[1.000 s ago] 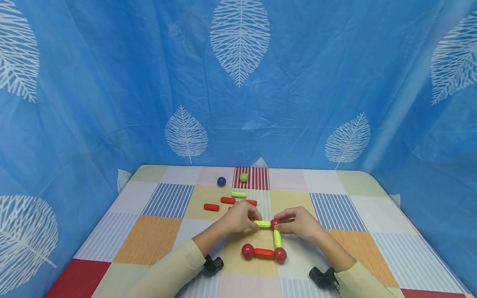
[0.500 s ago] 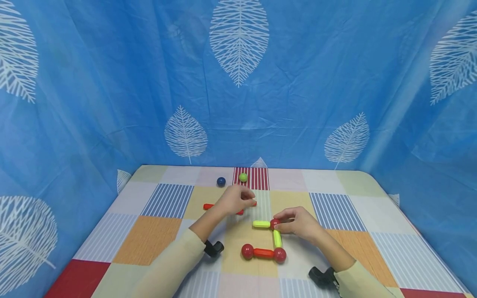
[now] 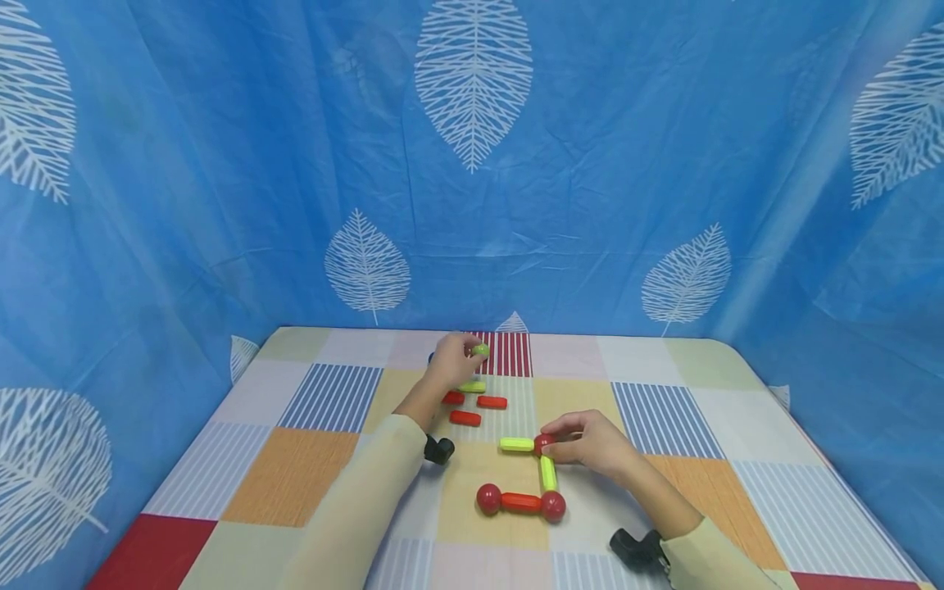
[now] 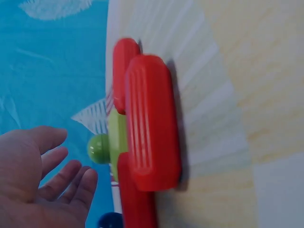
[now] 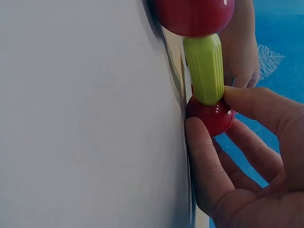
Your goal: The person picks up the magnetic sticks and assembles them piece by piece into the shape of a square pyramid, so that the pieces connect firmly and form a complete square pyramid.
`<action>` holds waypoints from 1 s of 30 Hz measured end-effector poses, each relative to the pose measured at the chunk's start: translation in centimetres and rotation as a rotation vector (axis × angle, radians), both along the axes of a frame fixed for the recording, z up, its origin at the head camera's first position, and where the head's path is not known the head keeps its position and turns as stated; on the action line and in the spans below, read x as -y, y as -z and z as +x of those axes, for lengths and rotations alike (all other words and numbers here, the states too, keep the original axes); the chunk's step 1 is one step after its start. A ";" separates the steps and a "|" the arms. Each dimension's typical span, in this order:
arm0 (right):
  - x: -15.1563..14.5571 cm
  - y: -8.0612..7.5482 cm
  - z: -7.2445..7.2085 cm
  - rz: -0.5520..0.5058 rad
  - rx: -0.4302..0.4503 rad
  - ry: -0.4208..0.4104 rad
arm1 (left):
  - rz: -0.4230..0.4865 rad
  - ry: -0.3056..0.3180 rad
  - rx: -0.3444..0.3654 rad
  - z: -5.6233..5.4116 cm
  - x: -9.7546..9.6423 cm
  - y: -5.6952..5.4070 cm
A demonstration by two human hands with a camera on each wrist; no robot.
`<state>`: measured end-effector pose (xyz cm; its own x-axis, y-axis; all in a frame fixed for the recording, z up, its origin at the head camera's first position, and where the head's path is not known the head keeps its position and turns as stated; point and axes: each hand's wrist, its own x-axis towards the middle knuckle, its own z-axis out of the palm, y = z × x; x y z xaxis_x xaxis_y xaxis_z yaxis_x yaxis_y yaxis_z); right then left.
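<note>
My right hand (image 3: 593, 444) pinches a red ball (image 3: 544, 443) at the corner of a joined shape on the table. From that ball one yellow-green rod (image 3: 518, 444) points left and another yellow-green rod (image 5: 205, 71) runs toward the near red ball (image 3: 553, 506). A red rod (image 3: 521, 502) links this ball to a third red ball (image 3: 489, 499). At the table's far side, my left hand (image 3: 451, 360) reaches to a green ball (image 3: 481, 350), fingertips close by it. In the left wrist view its fingers (image 4: 85, 190) are parted, with nothing between them and the thumb.
Loose red rods (image 3: 465, 419) and a yellow-green rod (image 3: 473, 387) lie below the left hand. A dark blue ball (image 4: 110, 220) is mostly hidden behind that hand in the head view. A blue curtain (image 3: 472, 246) hangs behind the patchwork-covered table (image 3: 664, 360).
My left hand has left the yellow-green rod of the shape and moved away from me, over the loose rods, to the green ball. The right hand has stayed on the red ball.
</note>
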<state>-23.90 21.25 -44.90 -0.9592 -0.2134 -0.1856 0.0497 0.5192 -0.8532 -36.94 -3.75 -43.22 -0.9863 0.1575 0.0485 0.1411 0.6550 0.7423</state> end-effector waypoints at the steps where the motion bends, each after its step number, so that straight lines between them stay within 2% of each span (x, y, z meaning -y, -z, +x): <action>1: 0.0 0.0 0.0 0.001 -0.001 0.000 | -0.001 -0.010 0.007 -0.3 -0.1 0.1; 10: 0.0 -0.1 0.0 -0.008 0.010 0.006 | -0.048 -0.006 -0.019 -1.8 -1.1 1.2; 18: 0.1 -0.1 -0.1 -0.015 0.008 0.001 | -0.035 -0.019 0.026 -2.1 -1.5 1.5; 30: 0.1 0.0 -0.2 -0.006 0.010 0.007 | -0.009 -0.010 0.027 -2.5 -1.5 2.2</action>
